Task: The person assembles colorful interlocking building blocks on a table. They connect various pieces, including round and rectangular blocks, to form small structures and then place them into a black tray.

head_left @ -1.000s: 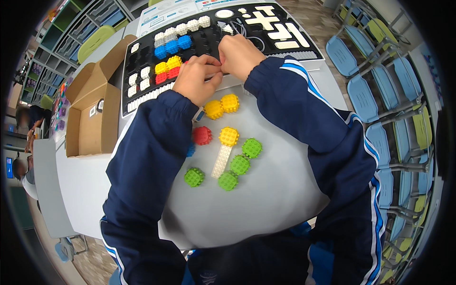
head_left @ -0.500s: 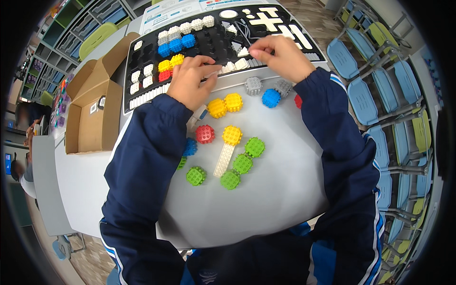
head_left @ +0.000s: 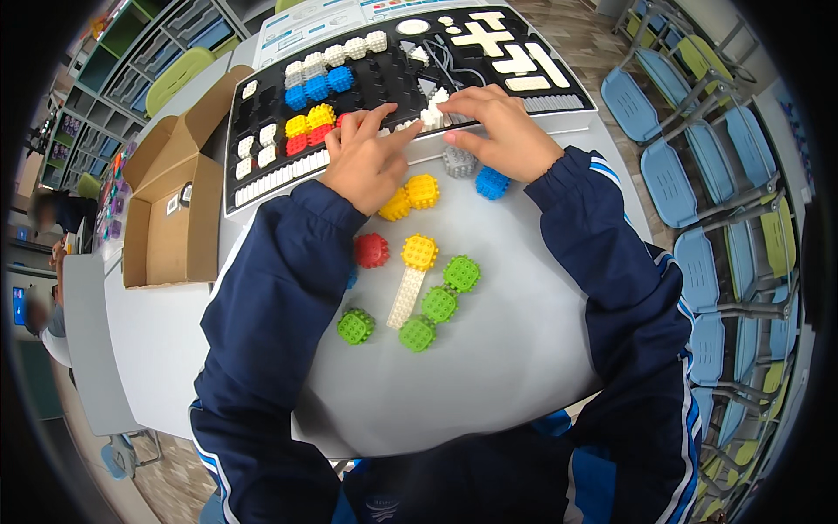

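Observation:
My left hand (head_left: pixel 367 166) is over the front edge of the black parts tray (head_left: pixel 384 83), its fingers spread and nothing visibly held. Its index fingertip reaches close to white studded pieces (head_left: pixel 433 112) in the tray. From the other side my right hand (head_left: pixel 506 138) meets them with its index fingertip, while its thumb stays apart below. Just under the tray's edge, a grey studded block (head_left: pixel 459 162) and a blue block (head_left: pixel 492 182) lie by my right hand. Two yellow blocks (head_left: pixel 422 190) sit near my left wrist.
Nearer me lie a red block (head_left: pixel 373 251), a yellow block (head_left: pixel 420 252) with a white studded strip (head_left: pixel 406 297), three green blocks (head_left: pixel 440 304) in a row and a lone green block (head_left: pixel 355 327). An open cardboard box (head_left: pixel 171 231) stands left. Stacked chairs (head_left: pixel 698 175) are at right.
My right hand has moved left and slightly down, its thumb and index finger now spread apart. My left hand has shifted slightly right. White pieces stand higher between the hands.

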The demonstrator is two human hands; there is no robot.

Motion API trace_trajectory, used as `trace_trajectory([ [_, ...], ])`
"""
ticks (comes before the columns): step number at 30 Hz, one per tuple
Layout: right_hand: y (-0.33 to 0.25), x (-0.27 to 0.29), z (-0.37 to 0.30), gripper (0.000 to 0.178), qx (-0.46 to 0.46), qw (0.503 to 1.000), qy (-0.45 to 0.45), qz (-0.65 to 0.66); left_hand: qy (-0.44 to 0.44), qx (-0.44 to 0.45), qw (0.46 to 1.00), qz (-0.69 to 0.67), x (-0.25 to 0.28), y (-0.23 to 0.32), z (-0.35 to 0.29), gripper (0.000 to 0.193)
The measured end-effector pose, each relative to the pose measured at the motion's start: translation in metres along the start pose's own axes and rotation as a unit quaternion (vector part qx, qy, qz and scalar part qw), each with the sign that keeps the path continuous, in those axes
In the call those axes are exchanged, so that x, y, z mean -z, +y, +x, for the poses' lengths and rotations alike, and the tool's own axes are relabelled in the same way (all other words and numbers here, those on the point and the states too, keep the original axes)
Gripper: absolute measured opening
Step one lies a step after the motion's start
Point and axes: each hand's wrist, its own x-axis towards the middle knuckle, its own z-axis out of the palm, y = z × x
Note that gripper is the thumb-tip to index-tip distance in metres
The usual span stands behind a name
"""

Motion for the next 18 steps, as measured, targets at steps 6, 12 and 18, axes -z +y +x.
trace_trajectory([
  [6, 0.002, -0.003, -0.004, 0.036, 0.04, 0.998, -0.014, -0.05, 0.004, -0.015, 1.0, 0.012, 0.009, -0.007, -0.001, 0.046],
  [12, -0.008, 0.003, -0.001, 0.037, 0.032, 0.995, -0.04, -0.086, 0.018, -0.017, 1.0, -0.017, 0.014, -0.004, -0.001, 0.047],
  [18, -0.002, -0.001, 0.001, 0.042, 0.067, 0.994, 0.003, -0.081, 0.029, -0.049, 0.998, 0.016, 0.002, -0.003, 0.008, 0.046],
])
